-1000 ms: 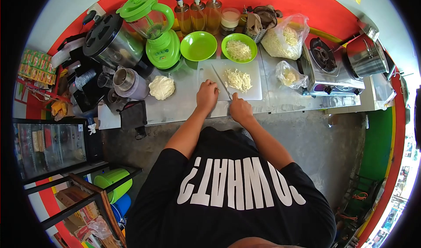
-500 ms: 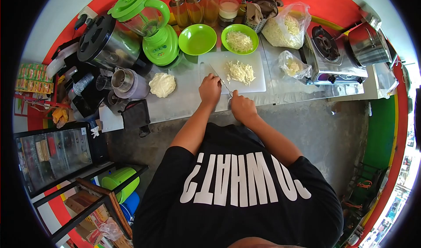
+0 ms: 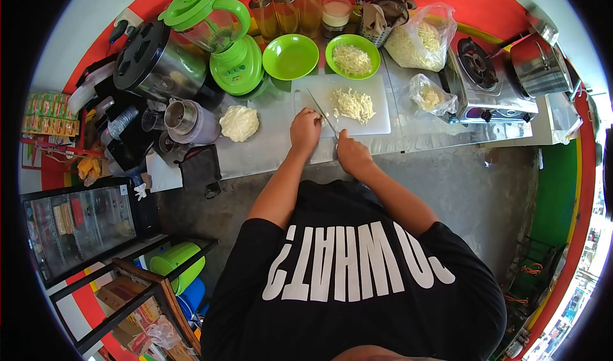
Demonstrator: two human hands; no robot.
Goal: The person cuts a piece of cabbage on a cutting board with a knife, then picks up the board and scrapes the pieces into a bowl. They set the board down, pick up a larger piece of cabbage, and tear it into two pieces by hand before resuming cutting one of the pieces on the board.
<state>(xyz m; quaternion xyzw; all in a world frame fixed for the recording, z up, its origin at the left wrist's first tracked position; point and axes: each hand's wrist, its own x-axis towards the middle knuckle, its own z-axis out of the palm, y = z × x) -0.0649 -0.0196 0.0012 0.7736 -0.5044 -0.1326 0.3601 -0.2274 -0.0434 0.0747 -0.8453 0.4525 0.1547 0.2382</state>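
Observation:
My right hand (image 3: pixel 352 151) is wrapped round the handle of a knife (image 3: pixel 324 112), whose blade points forward and left over a white cutting board (image 3: pixel 380 119). At the board's near left corner, my left hand (image 3: pixel 306 130) has its fingers curled in close to the blade; whatever they hold is hidden. Right of the blade lies a pile of pale shredded cabbage (image 3: pixel 353 106). Beyond the board, a green bowl (image 3: pixel 375 62) contains more shreds. To the left, a cut piece of pale cabbage (image 3: pixel 239 123) rests on the metal counter (image 3: pixel 268 145).
Another green bowl (image 3: pixel 290 57), a green blender (image 3: pixel 236 67) and several pump bottles (image 3: pixel 286 13) stand behind. On the right are a bag of shreds (image 3: pixel 421 41), a small plastic bag (image 3: pixel 431 95) and a gas stove (image 3: pixel 488 99). A metal-topped grinder (image 3: pixel 183 119) sits left.
The view has shifted slightly. The knife's tip has slid a little forward, and my left hand sits slightly further left on the board. The shredded pile looks the same.

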